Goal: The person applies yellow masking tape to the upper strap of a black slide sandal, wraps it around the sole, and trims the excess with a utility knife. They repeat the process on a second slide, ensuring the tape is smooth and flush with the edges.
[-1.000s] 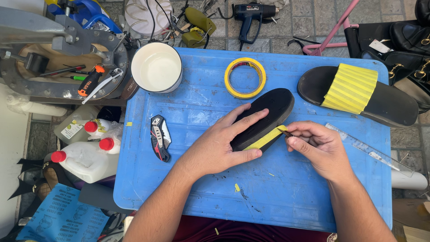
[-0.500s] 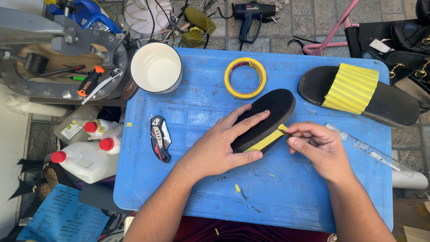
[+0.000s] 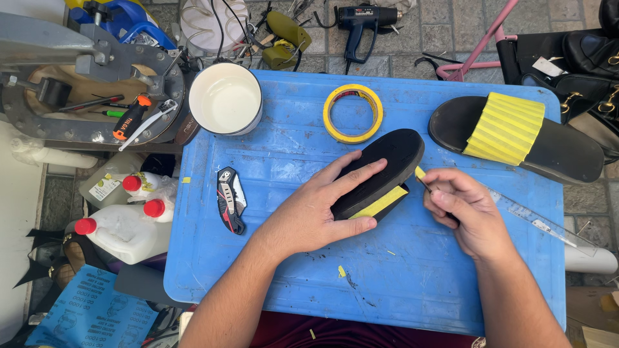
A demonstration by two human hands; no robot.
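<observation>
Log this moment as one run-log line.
left hand: pressing black sole flat | right hand: thin tool at sole's yellow edge | folding knife: idle on blue table

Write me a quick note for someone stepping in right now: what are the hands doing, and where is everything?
Left hand: pressed flat on the black sole, holding it on the blue table.
Right hand: pinching a thin tool against the sole's edge, by the yellow strip.
Nearby: tape roll and white bowl behind, folding knife to the left, finished-looking sandal to the right.
Done: strip partly on the sole.
Left: the edge in hand looks unfinished.
</observation>
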